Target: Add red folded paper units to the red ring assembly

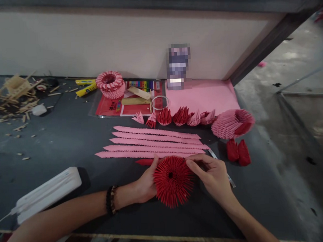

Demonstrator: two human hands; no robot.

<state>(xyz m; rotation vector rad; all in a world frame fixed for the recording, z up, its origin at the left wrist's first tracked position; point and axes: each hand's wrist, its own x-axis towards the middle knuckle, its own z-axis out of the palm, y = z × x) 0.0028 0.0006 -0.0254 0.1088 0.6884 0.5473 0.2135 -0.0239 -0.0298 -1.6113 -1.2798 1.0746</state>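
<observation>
A round red folded-paper piece (174,187), spiky and radiating from a small dark hole, is held just above the table's front part. My left hand (147,181) grips its left side, thumb up along the edge. At its upper right rim, my right hand (211,170) pinches with thumb and forefinger; any small piece between them cannot be made out. Behind lie several long pink folded-paper strips (157,140), side by side. A red strip (144,161) shows partly behind the round piece. A thin metallic tool (231,180) lies partly hidden by my right hand.
Small pink and red paper clusters (164,117) line up behind the strips. A pink paper vase shape (232,123) and red bundles (243,152) sit right. A pink-white paper ring (111,84), yellow tubes (86,89), wooden sticks (19,96) and a white device (48,193) lie left.
</observation>
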